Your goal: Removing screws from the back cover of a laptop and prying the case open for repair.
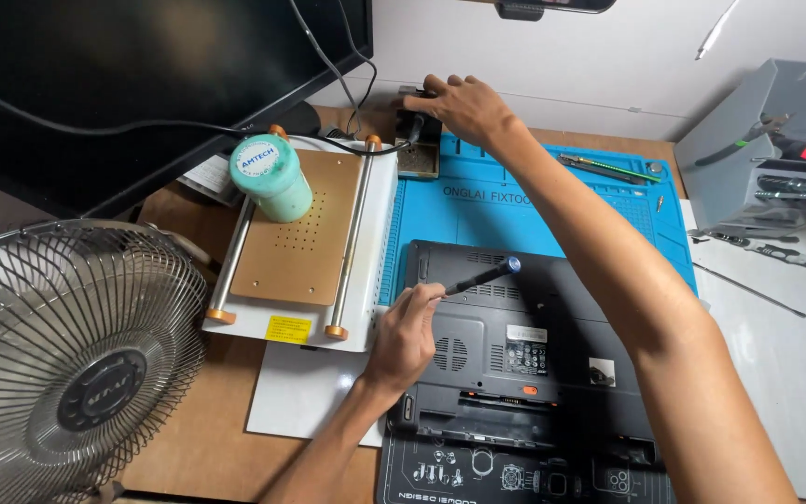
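left hand (pixel 403 336) clamped on screwdriver (pixel 479 277) over laptop base (pixel 552 364). right hand (pixel 459 107) at 12 o'clock touching small black holder (pixel 419 145), grip unclear. screw step underway; seat tip next.

The laptop (pixel 524 355) lies upside down on the mat (pixel 478 210), in the middle of the surface (pixel 207 439). Left of it stands the plate device (pixel 305 243), with a jar (pixel 270 177) on it. The fan (pixel 67 364) is at far left, the monitor (pixel 142 75) behind, and the tool rack (pixel 762 140) at right.
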